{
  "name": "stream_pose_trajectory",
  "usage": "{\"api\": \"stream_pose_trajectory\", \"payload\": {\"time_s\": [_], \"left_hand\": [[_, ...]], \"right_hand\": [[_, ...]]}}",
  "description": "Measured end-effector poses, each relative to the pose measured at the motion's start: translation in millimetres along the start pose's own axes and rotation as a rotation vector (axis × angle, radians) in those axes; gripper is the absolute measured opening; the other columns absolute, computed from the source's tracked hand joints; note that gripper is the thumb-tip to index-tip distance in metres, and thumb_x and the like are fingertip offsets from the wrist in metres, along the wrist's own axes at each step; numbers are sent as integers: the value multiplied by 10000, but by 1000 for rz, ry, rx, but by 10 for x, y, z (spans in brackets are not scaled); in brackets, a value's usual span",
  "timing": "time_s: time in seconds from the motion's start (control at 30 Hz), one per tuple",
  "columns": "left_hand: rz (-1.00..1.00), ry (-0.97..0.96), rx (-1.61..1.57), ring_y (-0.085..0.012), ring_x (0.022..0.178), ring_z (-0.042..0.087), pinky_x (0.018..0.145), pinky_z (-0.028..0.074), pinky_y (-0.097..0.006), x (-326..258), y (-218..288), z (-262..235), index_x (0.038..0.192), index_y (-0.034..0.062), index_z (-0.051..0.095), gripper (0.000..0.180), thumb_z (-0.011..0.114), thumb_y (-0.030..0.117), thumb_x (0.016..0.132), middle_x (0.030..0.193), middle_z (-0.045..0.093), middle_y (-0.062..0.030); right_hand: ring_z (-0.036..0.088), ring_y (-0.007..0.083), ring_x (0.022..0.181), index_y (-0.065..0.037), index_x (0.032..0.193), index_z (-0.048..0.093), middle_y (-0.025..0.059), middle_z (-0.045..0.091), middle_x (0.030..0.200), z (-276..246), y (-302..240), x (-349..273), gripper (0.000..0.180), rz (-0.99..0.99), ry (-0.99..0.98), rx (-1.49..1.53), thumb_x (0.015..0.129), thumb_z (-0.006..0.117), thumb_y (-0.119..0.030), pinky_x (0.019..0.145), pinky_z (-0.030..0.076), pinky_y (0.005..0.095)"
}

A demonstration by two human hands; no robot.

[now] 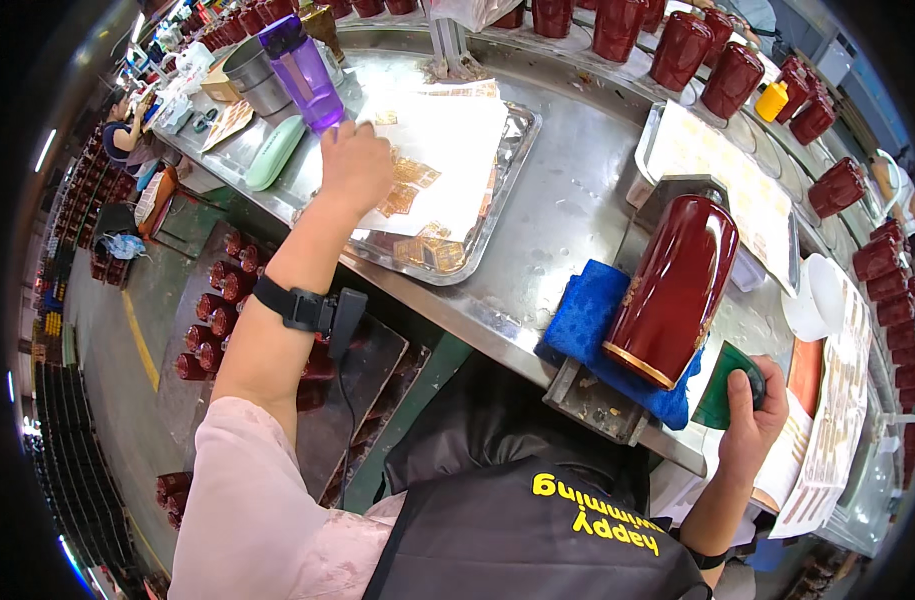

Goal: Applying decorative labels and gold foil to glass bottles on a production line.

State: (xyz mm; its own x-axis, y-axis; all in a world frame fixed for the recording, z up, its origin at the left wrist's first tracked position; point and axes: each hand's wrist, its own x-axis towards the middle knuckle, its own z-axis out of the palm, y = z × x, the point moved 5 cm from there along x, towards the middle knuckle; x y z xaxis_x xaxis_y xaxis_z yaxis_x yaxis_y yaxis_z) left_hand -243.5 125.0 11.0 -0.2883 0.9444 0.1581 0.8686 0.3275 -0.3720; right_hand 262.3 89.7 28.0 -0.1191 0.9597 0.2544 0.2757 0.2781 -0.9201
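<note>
Apron: black, over your front, nearest the lens; loose cloth could catch on the metal stand if you lean in.
Left hand: over the white sheets, fingers bent; whether they pinch anything, you cannot tell from here.
Gold-patterned pieces: loose on the sheets, beside your wrist; a dragging wrist could crease or scatter them.
Purple bottle: just beyond your left fingers; an outward knock could topple it onto the sheets.
Right hand: fingers closed round a green scraper, near the red jar; a careless swing could scratch the glossy surface.
Red jar: on its side over the blue cloth, gold-rimmed end toward you, neither hand on it; it could roll if the cloth slipped.
</note>
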Motion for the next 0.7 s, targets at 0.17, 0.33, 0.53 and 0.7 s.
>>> {"api": "stream_pose_trajectory", "payload": {"time_s": [0.17,0.33,0.53,0.7], "left_hand": [[-358,64,-134,-361,1224,470,1022,344,-516,138,-383,117,1219,28,586,630,614,524,832,1271,547,-188],[-501,-247,-328,-380,1296,423,997,383,-543,321,-655,489,1333,46,515,743,635,543,793,1403,460,-182],[-381,-248,-586,-428,1217,488,960,436,-511,368,-936,843,1241,80,595,562,632,454,822,1322,521,-199],[-203,259,-444,-419,1153,491,944,423,-520,156,-563,339,1235,186,610,421,624,363,853,1200,557,-189]], "right_hand": [[438,41,754,-27,974,575,-36,526,865,17,-49,-10,161,-33,-22,-8,919,668,-147,680,362,175],[445,49,767,-30,969,576,-34,522,870,13,-71,4,158,-35,-45,-37,917,670,-145,703,366,174],[439,50,757,-30,959,578,-32,524,862,47,-115,-32,155,-45,-22,29,914,673,-143,692,358,178],[439,50,757,-28,949,578,-34,519,848,69,-129,-55,154,-42,-34,0,913,674,-143,689,357,179]]}}
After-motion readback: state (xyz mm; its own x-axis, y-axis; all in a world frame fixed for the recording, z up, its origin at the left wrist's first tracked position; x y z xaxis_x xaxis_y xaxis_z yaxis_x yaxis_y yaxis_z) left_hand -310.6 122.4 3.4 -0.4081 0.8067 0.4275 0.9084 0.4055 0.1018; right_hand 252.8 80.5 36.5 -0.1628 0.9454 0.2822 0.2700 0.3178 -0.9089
